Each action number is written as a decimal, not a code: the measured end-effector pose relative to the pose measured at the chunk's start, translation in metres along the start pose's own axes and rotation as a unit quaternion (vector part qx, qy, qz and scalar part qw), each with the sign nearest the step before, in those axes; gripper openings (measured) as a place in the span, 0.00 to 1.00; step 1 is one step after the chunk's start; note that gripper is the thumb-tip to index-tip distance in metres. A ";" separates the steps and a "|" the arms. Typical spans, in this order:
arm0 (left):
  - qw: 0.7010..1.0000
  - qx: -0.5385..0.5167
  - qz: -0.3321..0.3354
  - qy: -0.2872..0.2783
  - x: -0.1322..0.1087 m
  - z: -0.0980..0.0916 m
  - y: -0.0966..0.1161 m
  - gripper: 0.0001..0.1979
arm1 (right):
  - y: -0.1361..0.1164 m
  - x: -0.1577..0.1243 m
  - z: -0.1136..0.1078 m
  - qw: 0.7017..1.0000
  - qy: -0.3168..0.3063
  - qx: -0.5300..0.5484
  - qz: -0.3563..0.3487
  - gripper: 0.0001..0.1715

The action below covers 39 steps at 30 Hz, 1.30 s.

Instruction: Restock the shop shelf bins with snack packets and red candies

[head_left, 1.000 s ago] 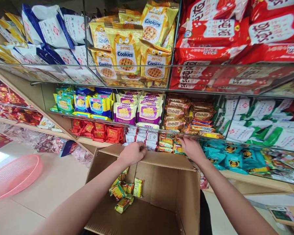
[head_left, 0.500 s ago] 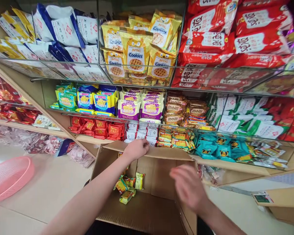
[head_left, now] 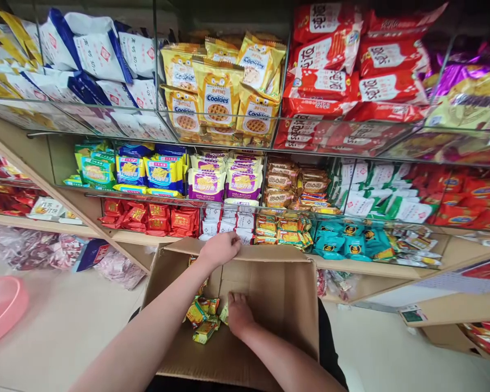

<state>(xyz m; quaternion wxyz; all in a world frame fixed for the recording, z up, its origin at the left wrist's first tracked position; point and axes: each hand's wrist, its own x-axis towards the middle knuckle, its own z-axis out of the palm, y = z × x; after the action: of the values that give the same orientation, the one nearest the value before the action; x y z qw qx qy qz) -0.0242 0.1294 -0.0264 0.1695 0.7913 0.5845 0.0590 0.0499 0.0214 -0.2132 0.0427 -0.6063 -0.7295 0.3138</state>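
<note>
- Reads "JINFENG" and "Cookies" on yellow bags (head_left: 217,90), mid upper shelf.
- Reads "SODA BISCUITS" low on purple-and-cream packs (head_left: 206,182), in 2 stacks side by side on the shelf below.
- Shows large dark Chinese characters on the white panels of red bags (head_left: 324,80), right of the yellow bags.
- Shows red diamond marks and dark characters, too small to read, on blue-and-white bags (head_left: 98,57) to the left.
- Shows Chinese lettering, also too small to read surely, on blue-and-yellow packs (head_left: 161,175).
- Shows dark round marks on teal packets (head_left: 330,246), bottom row, and gold marks on small red packets (head_left: 159,220).
- Rests, with the left hand (head_left: 220,249), on the far flap of a cardboard box (head_left: 288,288); fingers curled inward, about half closed. Cannot tell whether clamped on the flap.
- Reaches, with the right hand (head_left: 240,314), down inside the box; fingers close together, slightly bent, thumb hidden.
- Meets a yellow-green packet (head_left: 224,314) at the right hand's left side, partly covered by that hand. Cannot tell whether gripped.
- Has the 2 hands apart, 1 at the flap and 1 inside.
- Lying in the left half of the box, just beside the right hand: a loose cluster of small yellow-and-green packets (head_left: 205,330), printing unreadable.
</note>
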 end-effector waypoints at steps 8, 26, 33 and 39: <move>1.000 -0.018 0.004 -0.011 0.004 -0.001 -0.002 0.15 | 0.001 -0.020 -0.040 0.998 0.004 0.049 0.032 0.13; 0.869 -0.479 0.122 -0.032 -0.049 -0.007 0.040 0.20 | 0.011 -0.105 -0.191 0.813 0.195 0.547 -0.038 0.20; 0.783 -0.620 0.049 -0.006 -0.077 0.003 0.056 0.20 | 0.006 -0.117 -0.188 0.858 0.319 0.381 -0.131 0.14; 0.710 -0.704 -0.003 0.001 -0.084 0.006 0.068 0.20 | 0.008 -0.127 -0.177 0.845 0.426 0.125 -0.297 0.20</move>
<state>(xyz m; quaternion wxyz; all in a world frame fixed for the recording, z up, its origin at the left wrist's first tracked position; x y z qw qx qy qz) 0.0132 0.0310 -0.0008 0.6767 0.4413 0.3759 0.4539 0.1680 -0.0220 -0.0355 0.5161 -0.4239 -0.7394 0.0851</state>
